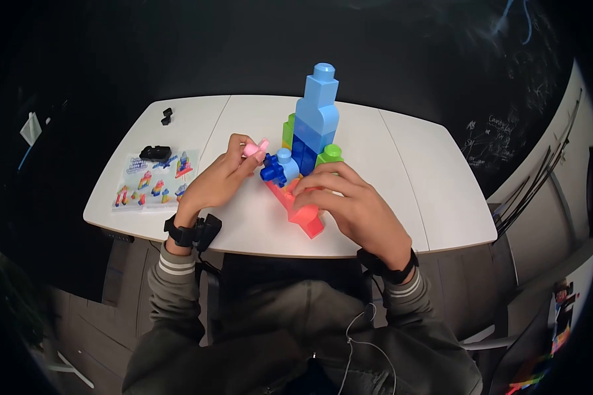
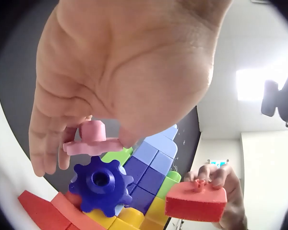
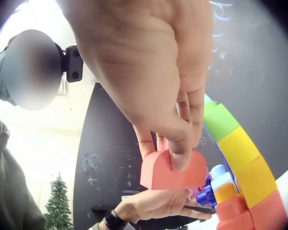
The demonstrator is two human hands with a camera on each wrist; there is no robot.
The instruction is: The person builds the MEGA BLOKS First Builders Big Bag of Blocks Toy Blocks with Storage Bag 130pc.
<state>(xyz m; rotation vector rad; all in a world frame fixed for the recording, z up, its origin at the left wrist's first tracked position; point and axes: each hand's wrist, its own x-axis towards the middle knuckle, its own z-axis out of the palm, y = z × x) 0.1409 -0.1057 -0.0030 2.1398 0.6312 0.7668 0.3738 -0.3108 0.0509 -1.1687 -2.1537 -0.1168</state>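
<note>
My left hand [image 1: 219, 178] pinches a small pink toy gear [image 2: 92, 147] with a peg standing up from it. Just below it in the left wrist view, a dark blue toy gear [image 2: 100, 184] is mounted on the side of a building-block structure [image 1: 317, 125]. The structure has a tall light blue tower over dark blue, green, yellow and red blocks. My right hand [image 1: 356, 204] holds a red block [image 3: 175, 175] with a rounded side, thumb pressed on its face. In the left wrist view, a small red peg [image 2: 199, 185] projects from this block.
A picture sheet of block models [image 1: 145, 187] lies at the left of the white table [image 1: 441, 191]. A black object [image 1: 155, 153] rests on its top edge, and small black pieces [image 1: 167, 116] are farther back. A blackboard [image 1: 197, 52] stands behind the table.
</note>
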